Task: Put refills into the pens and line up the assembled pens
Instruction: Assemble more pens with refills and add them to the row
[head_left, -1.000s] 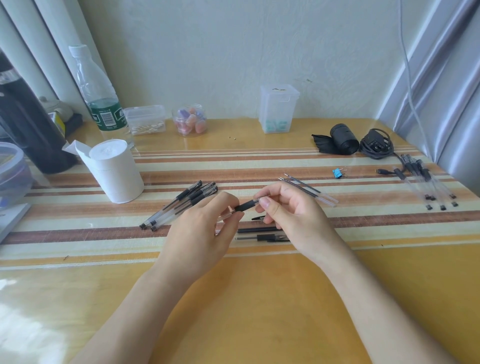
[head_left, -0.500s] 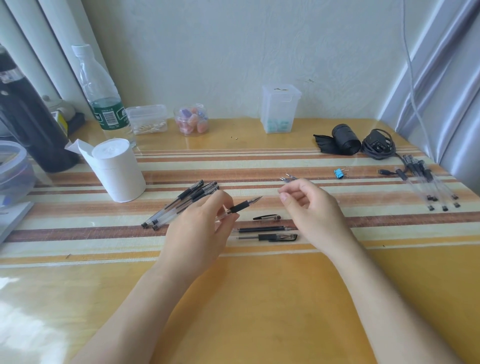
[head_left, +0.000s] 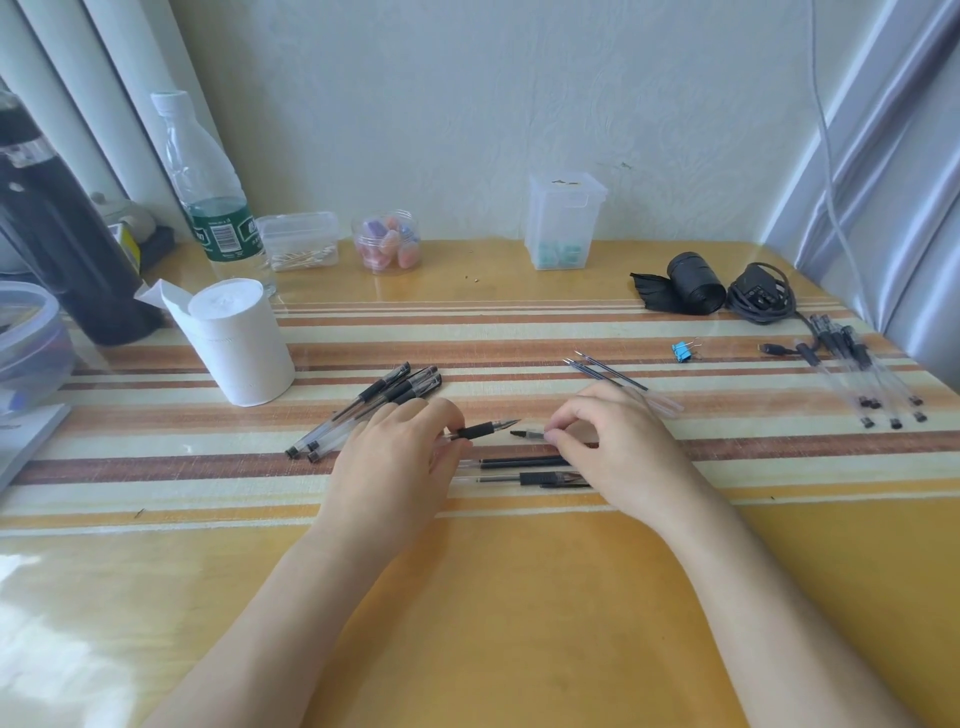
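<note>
My left hand (head_left: 397, 467) grips a clear pen with a black grip (head_left: 480, 430), its tip bare and pointing right. My right hand (head_left: 615, 447) pinches a pen cap (head_left: 527, 433) that lies on the striped table, just right of that tip. Below the hands lie two more pens or pen parts (head_left: 524, 470). A bundle of capped pens (head_left: 371, 408) lies to the left of my left hand. Loose refills (head_left: 608, 371) lie beyond my right hand. Several clear pen barrels (head_left: 865, 379) lie at the far right.
A roll of tissue (head_left: 241, 343) stands at the left, with a water bottle (head_left: 210, 197) and a black flask (head_left: 57, 228) behind it. Small plastic boxes (head_left: 563, 223) line the wall. A blue binder clip (head_left: 683, 351), a black roll (head_left: 693, 286) and a coiled cable (head_left: 761, 299) sit at the right.
My right hand let go of the pen tip, swung right, then came down onto the cap on the table. My left hand lowered slightly, keeping the pen.
</note>
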